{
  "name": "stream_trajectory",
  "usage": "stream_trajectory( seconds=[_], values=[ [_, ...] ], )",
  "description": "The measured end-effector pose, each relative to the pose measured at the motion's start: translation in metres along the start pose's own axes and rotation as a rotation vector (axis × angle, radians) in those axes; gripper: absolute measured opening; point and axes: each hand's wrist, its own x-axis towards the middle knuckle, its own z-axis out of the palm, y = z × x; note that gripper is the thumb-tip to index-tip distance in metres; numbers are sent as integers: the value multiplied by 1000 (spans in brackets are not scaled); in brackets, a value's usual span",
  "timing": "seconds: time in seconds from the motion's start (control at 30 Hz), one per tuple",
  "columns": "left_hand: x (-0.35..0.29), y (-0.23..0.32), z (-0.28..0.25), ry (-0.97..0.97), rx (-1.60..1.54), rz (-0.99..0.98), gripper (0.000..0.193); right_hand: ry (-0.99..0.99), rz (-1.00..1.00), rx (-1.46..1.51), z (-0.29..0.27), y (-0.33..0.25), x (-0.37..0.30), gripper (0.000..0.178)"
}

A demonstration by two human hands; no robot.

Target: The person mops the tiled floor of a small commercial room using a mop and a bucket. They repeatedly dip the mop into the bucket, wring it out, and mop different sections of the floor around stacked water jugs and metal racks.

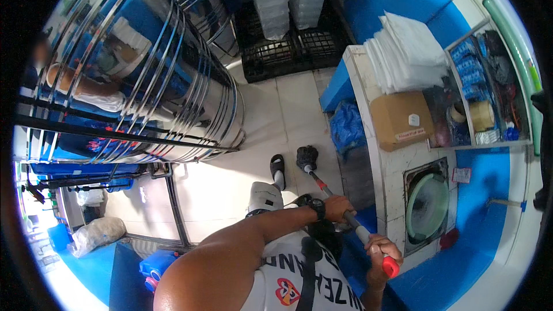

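Observation:
Both of my hands grip a mop by its grey pole (pixel 361 232). My left hand (pixel 339 208), with a dark watch at the wrist, is wrapped round the pole lower down. Closer to my body, my right hand (pixel 383 250) closes round the upper end, just behind its red cap (pixel 390 267). A red section (pixel 321 185) shows on the lower pole. The dark, bunched mop head (pixel 307 157) rests on the pale tiled floor (pixel 259 103), beside my sandalled foot (pixel 277 167).
To the right runs a tiled counter (pixel 393 168) with stacked white bags (pixel 403 52), a cardboard box (pixel 401 120) and a green basin (pixel 427 207) set in a sink. A blue plastic bag (pixel 347 128) lies beneath. Wire racks (pixel 167 80) stand left; a black pallet (pixel 311 46) lies ahead.

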Motion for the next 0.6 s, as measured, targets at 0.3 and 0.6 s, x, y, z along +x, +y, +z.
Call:
stream_trajectory(
  seconds=[0.3, 0.6],
  values=[
    [-59, -62, -24, 12, 225, -328, 21, -89, -112, 45, 35, 73, -44, 11],
    [-79, -194, -147, 267, 406, -373, 31, -65, 30, 46, 163, 141, 30, 11]
  ],
)
